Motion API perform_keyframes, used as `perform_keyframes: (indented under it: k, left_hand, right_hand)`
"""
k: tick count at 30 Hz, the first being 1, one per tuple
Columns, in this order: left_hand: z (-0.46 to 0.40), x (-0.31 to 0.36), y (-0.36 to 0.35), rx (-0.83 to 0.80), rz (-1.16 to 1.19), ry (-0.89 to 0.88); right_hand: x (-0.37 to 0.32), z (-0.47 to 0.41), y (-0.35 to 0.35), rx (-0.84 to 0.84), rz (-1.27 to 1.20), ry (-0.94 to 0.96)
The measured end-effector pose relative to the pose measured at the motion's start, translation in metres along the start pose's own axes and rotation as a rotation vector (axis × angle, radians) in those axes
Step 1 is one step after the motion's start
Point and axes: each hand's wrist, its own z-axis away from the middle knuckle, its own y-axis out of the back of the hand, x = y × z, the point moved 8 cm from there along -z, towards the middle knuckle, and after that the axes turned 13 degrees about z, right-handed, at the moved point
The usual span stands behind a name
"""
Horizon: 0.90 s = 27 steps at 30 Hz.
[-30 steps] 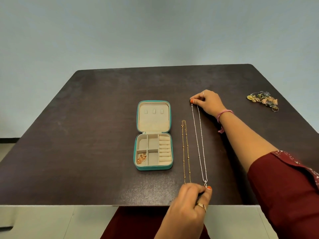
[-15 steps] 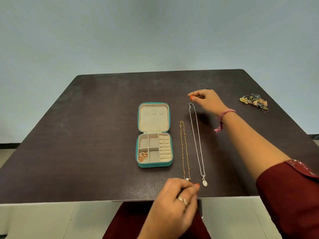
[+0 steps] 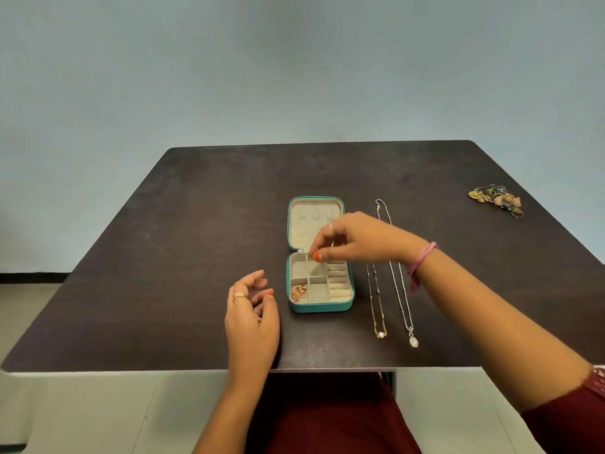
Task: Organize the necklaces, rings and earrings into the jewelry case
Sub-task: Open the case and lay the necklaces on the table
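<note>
- Presently the case lies open and flat on the bench, lid away from the person, tray towards them.
- Right hand hangs over the hinge and the far row of tray compartments, thumb and forefinger drawn together. Whether that grip holds anything cannot be told; nothing shows between the fingertips.
- Left hand rests just left of the case, fingers loosely curled, holding nothing.
- Gold chain lies just right of the case; silver chain lies right of that, beside it and not crossing it where seen.
- Both chains run lengthwise parallel to the case's right wall, clasps at the far end, pendants at the near end; the right forearm hides the middle of each.
- Loose pile of earrings and rings sits well to the right of the case, towards the far bench edge.
- One coppery piece occupies the near-left compartment; the others show bare.
- Judgement: the chains lie right of the right hand's grip, so that hand is the nearer; a pickup at either end suits their long axis.
</note>
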Motion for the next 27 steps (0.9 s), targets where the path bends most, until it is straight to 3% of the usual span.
perform_keyframes:
  k: [5,13,27]
  left_hand:
    - [0.002,-0.002,0.007,0.023,0.071,0.016]
    - [0.007,0.005,0.007,-0.002,0.043,-0.051]
    - [0.009,0.002,0.008,-0.029,0.076,-0.026]
  right_hand:
    - [-0.036,-0.014,-0.031,-0.091,0.398,0.110]
    - [-0.069,-0.014,-0.040,0.017,0.879,0.156]
    - [-0.078,-0.020,-0.047,-0.036,0.891,0.041]
